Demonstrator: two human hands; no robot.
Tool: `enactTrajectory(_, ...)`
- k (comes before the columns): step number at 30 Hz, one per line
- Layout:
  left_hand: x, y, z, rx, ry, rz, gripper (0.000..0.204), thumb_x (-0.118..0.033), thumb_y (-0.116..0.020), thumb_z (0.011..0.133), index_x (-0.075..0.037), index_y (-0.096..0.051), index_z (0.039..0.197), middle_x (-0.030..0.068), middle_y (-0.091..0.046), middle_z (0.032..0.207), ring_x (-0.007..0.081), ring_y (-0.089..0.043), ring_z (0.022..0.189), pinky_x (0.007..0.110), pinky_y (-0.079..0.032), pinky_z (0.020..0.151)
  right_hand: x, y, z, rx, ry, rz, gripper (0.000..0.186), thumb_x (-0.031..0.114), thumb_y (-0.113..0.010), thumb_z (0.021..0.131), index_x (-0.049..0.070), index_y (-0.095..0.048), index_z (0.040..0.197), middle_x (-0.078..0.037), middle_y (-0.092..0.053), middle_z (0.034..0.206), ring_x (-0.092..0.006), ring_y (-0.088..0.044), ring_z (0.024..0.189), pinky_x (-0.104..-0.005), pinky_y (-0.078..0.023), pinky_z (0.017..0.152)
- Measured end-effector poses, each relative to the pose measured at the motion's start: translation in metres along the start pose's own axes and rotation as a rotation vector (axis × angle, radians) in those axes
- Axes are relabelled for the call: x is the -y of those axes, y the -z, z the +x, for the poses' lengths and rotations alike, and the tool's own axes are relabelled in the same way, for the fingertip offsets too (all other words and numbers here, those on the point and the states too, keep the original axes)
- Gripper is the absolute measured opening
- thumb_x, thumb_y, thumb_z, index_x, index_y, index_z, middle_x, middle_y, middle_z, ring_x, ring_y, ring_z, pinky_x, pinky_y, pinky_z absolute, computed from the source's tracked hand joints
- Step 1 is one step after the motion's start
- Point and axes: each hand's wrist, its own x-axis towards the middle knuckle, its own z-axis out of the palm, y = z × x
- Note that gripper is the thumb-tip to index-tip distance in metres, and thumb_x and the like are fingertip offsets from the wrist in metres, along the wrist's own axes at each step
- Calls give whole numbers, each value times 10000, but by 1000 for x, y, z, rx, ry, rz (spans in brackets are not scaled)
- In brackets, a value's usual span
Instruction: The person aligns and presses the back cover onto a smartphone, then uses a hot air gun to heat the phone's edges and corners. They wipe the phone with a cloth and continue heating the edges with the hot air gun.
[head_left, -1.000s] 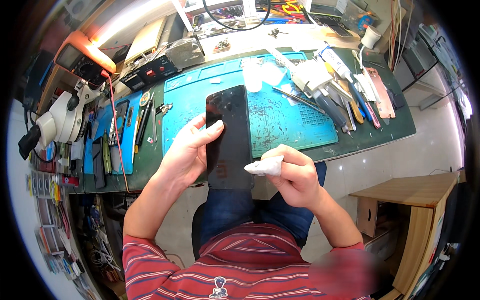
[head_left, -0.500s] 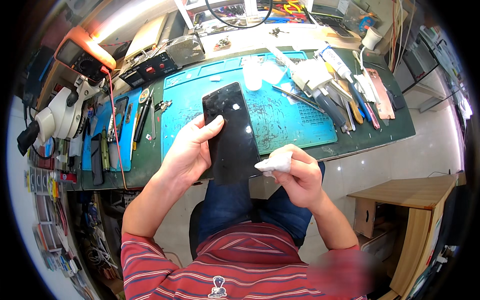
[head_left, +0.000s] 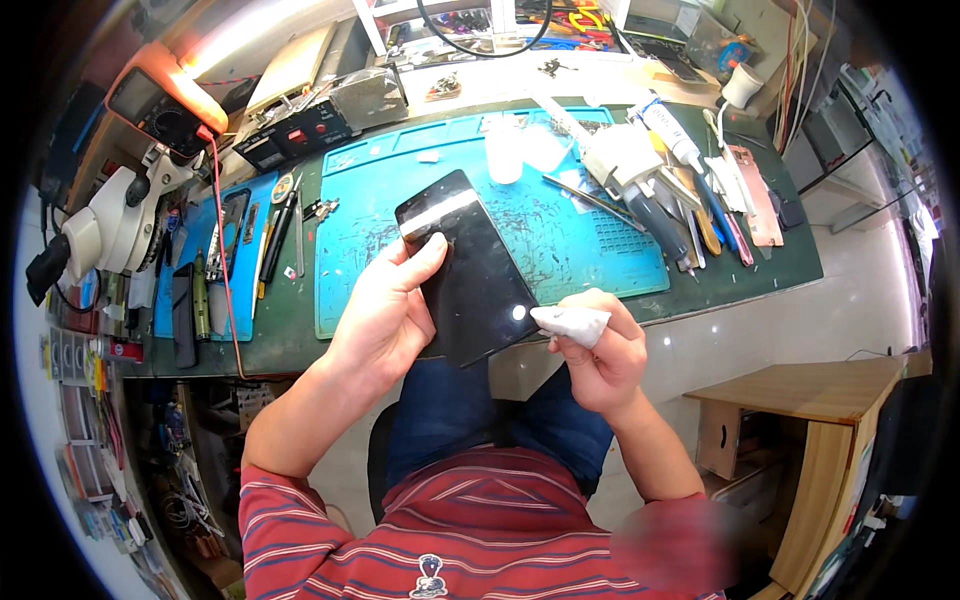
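Note:
My left hand (head_left: 385,315) holds a black glossy phone screen panel (head_left: 468,262) from its left edge, thumb across the glass, tilted above the bench's front edge. My right hand (head_left: 600,350) is closed around a small white wad of cloth (head_left: 568,322), whose tip sits at the panel's lower right corner. Both hands hover over my lap, in front of a blue work mat (head_left: 575,225).
The dark green bench (head_left: 700,295) carries tubes, tweezers and tools at the right, a microscope (head_left: 105,225) and a multimeter (head_left: 160,100) at the left, screwdrivers beside a smaller blue mat. A wooden cabinet (head_left: 810,420) stands at my lower right.
The panel has tilted so its top swings left, and the white cloth has slid from the bottom edge out to the lower right corner.

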Motion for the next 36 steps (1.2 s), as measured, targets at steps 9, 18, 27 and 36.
enactTrajectory(9, 6, -1, 1, -10, -19, -46, 160, -113, -559, 942, -59, -527, 1090, 65, -624, 1033, 155, -619, 978, 318, -517, 894, -3, -6, -5, -143, -20, -18, 340, -91, -620, 679, 9, -707, 992, -94, -626, 864, -204, -595, 699, -287, -483, 591)
enactTrajectory(18, 6, -4, 1, -49, -54, -68, 219, -103, -566, 939, -46, -519, 1145, 56, -603, 1111, 145, -593, 1038, 281, -483, 936, -2, -8, 1, -91, 19, -108, 383, -83, -618, 639, 17, -712, 997, -92, -623, 848, -217, -587, 690, -295, -476, 577)
enactTrajectory(27, 14, 1, 10, -65, -67, -110, 237, -125, -531, 958, -59, -501, 1184, 68, -598, 1150, 181, -602, 1036, 378, -514, 884, 0, -11, 4, -41, 39, -121, 395, -81, -605, 638, 14, -706, 1007, -92, -620, 836, -220, -590, 685, -304, -479, 569)
enactTrajectory(36, 13, -7, 9, -47, -105, -145, 242, -147, -507, 973, -73, -497, 1203, 56, -595, 1150, 187, -601, 1034, 382, -519, 869, 1, -27, -3, -16, 74, -78, 411, -77, -613, 607, 27, -709, 993, -77, -622, 838, -215, -585, 630, -302, -481, 524)
